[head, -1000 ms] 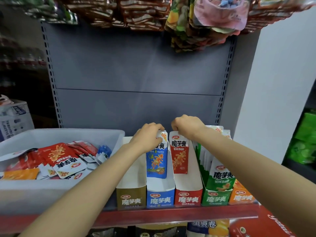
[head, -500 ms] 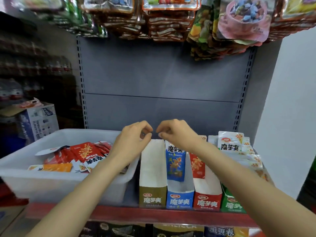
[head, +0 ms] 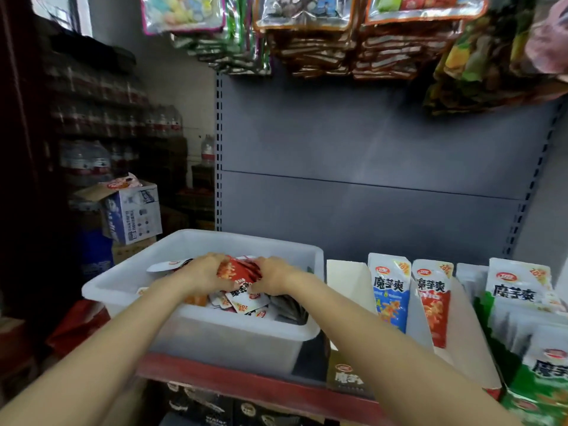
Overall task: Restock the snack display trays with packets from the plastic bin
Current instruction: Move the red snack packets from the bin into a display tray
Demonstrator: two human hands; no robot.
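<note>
A translucent white plastic bin [head: 233,336] stands on the red-edged shelf, holding several loose snack packets. My left hand [head: 205,273] and my right hand [head: 273,279] are both inside it, gripping a bunch of red packets [head: 238,270] between them. To the right stand cardboard display trays: a brown tray [head: 345,376] with no packet showing, a tray with a blue packet [head: 389,295], one with a red packet [head: 432,299], and a green tray [head: 534,392] with several white-and-green packets.
Bags of snacks hang from hooks [head: 338,35] above the grey back panel. A cardboard box [head: 132,210] and stacked bottled water [head: 83,161] stand at the left. More goods sit on the shelf below [head: 215,407].
Both hands left the tops of the display trays and moved left into the bin, where they took hold of red packets. My view swung left.
</note>
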